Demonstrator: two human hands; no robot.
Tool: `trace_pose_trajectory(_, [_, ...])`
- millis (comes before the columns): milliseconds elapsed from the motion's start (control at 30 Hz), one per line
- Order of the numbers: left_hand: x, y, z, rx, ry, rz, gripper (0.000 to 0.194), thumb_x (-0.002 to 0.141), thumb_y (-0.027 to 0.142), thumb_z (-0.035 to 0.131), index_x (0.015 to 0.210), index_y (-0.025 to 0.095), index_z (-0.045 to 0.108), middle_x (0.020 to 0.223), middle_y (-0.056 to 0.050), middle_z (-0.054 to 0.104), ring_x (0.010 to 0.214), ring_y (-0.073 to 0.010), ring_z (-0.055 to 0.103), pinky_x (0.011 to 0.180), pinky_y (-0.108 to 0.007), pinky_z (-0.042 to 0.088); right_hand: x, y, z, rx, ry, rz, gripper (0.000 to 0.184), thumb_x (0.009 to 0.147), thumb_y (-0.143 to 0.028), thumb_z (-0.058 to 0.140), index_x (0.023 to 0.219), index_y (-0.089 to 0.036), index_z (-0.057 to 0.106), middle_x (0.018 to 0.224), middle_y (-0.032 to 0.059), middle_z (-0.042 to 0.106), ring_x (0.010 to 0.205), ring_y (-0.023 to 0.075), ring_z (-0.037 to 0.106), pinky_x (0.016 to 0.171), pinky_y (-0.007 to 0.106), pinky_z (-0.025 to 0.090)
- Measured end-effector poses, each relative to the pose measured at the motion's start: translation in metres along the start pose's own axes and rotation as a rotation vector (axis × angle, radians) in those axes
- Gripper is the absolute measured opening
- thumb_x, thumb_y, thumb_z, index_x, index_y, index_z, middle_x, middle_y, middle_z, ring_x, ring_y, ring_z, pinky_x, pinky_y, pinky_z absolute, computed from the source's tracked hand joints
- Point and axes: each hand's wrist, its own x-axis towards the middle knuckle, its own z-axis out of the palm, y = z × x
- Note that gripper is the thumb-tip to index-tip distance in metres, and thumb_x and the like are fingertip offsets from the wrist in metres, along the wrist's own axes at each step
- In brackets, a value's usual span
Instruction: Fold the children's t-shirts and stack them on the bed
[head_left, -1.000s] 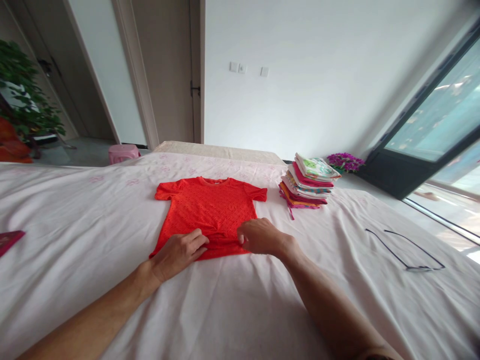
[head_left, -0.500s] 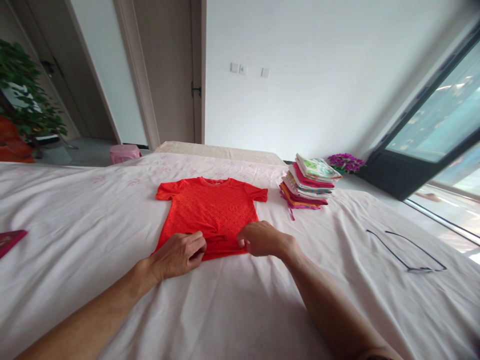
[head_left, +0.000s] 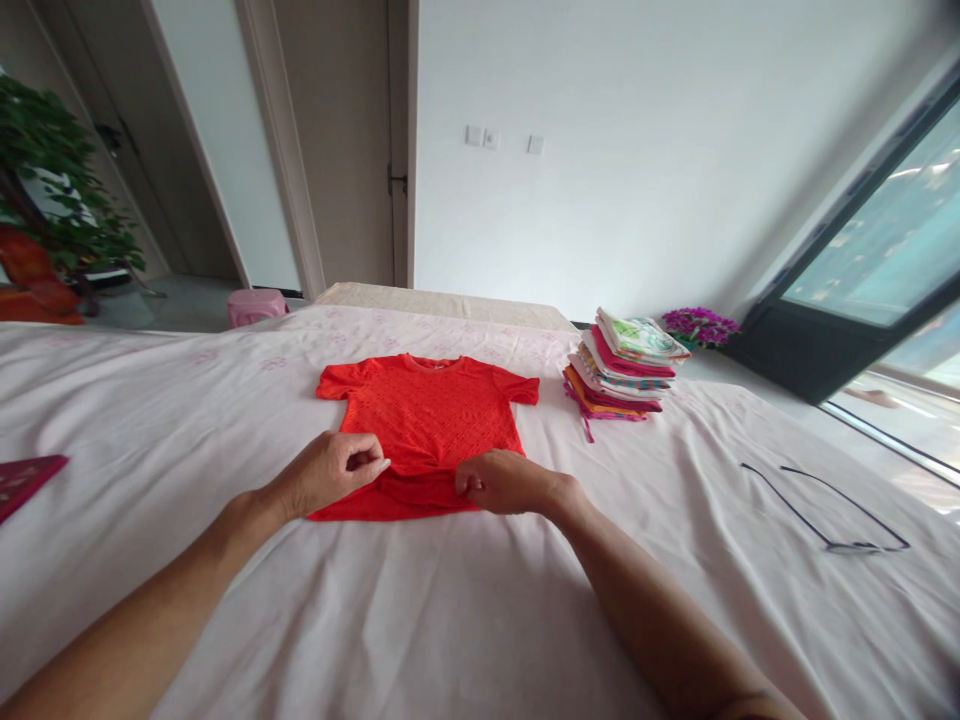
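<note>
A red short-sleeved T-shirt (head_left: 435, 410) lies spread on the pale bedsheet, its neck facing away from me and its hem towards me. Creases run across its lower part between my hands. Over the lower left side is my left hand (head_left: 330, 472), its fingers curled and its thumb pointing right. Whether cloth is caught between those fingertips I cannot tell. My right hand (head_left: 499, 481) rests on the lower right part, fingers bent down and pinching the red cloth. The hand covers the shirt's lower right corner.
A stack of folded clothes (head_left: 622, 365) stands right of the shirt. Eyeglasses (head_left: 859, 545) lie further right on the sheet (head_left: 450, 620). At the left edge is a dark pink item (head_left: 30, 482). Beyond the bed are a pink stool (head_left: 256, 306) and purple flowers (head_left: 700, 326).
My left hand has moved left and a little away from me, baring more of the hem. My right hand has shifted slightly left. The T-shirt stays nearly in place.
</note>
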Motion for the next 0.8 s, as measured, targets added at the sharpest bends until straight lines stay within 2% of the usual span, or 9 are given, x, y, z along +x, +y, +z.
trace_pose_trajectory(133, [0.000,-0.007,-0.016,0.080,-0.190,-0.157,0.024,0.075,0.046,0.062,0.077,0.021,0.063,0.067,0.004,0.064,0.060,-0.0113,0.055,0.056,-0.022,0.035,0.001,0.000,0.003,0.021,-0.010,0.050,0.027,0.079,-0.011,0.053,0.099,-0.024,0.068,0.096,-0.0019,0.072,0.081,0.0119,0.061,0.061,0.020,0.032])
trace_pose_trajectory(300, [-0.003,-0.004,-0.013,0.285,-0.273,-0.256,0.028,0.069,0.048,0.067,0.083,0.024,0.061,0.075,0.003,0.067,0.063,-0.0144,0.057,0.055,-0.025,0.029,0.000,-0.006,-0.001,0.012,-0.007,0.079,0.025,0.080,-0.013,0.053,0.098,-0.024,0.067,0.095,-0.0022,0.071,0.081,0.0121,0.061,0.061,0.021,0.032])
trace_pose_trajectory(467, [-0.001,-0.003,0.002,0.304,-0.138,-0.187,0.008,0.079,0.030,0.053,0.080,0.023,0.056,0.075,0.002,0.064,0.066,-0.0139,0.056,0.060,-0.025,0.031,0.000,-0.008,-0.002,0.011,-0.011,0.078,0.025,0.081,-0.013,0.052,0.098,-0.023,0.066,0.095,-0.0017,0.071,0.081,0.0121,0.061,0.061,0.022,0.031])
trace_pose_trajectory(567, [0.002,-0.002,0.004,0.197,-0.096,-0.095,0.011,0.080,0.023,0.048,0.082,0.022,0.059,0.082,0.000,0.065,0.071,-0.0133,0.058,0.067,-0.024,0.036,0.000,-0.007,0.000,0.000,-0.006,0.069,0.025,0.080,-0.012,0.052,0.097,-0.023,0.066,0.095,-0.0015,0.071,0.081,0.0122,0.061,0.061,0.022,0.031])
trace_pose_trajectory(667, [0.001,0.002,0.001,0.105,-0.199,-0.030,0.014,0.078,0.023,0.050,0.084,0.021,0.062,0.083,0.001,0.066,0.072,-0.0127,0.057,0.067,-0.023,0.038,0.001,-0.004,0.001,-0.009,-0.002,0.058,0.024,0.080,-0.012,0.052,0.097,-0.023,0.066,0.093,-0.0016,0.071,0.078,0.0119,0.059,0.061,0.022,0.031])
trace_pose_trajectory(800, [-0.002,0.008,-0.001,0.014,-0.365,-0.075,0.016,0.072,0.023,0.055,0.086,0.021,0.063,0.075,0.003,0.063,0.066,-0.0120,0.056,0.059,-0.022,0.037,0.003,-0.004,0.003,-0.002,0.008,0.038,0.024,0.080,-0.011,0.053,0.097,-0.023,0.066,0.092,-0.0021,0.070,0.076,0.0112,0.058,0.060,0.021,0.031])
